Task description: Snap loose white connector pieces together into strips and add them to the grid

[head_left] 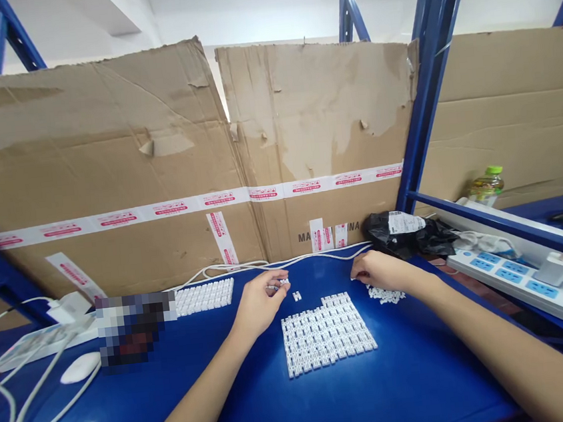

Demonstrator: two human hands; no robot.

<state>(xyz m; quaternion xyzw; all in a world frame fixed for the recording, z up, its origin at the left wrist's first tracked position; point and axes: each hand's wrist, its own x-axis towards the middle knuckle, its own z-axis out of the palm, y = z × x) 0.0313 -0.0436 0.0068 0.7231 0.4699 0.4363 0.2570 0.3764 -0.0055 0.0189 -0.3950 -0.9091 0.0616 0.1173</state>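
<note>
My left hand [259, 300] is closed in a pinch on a small white plastic piece [283, 282] just above the blue bench top [361, 397]. A single white piece [297, 296] lies beside its fingertips. My right hand [376, 272] rests with curled fingers at a loose heap of white pieces [387, 294]; what its fingers hold is hidden. Between and below both hands lies a neat block of several white pieces set in rows [325, 332]. A second block of white pieces [204, 295] lies to the left.
Cardboard sheets [156, 170] wall off the back. White cables [277, 262], a white mouse [79, 367] and a power strip [38, 337] sit left. A black bag [409, 234], a blue-socket power strip [525, 286] and a bottle [486, 185] are right. Blue rack posts [423, 82] stand around.
</note>
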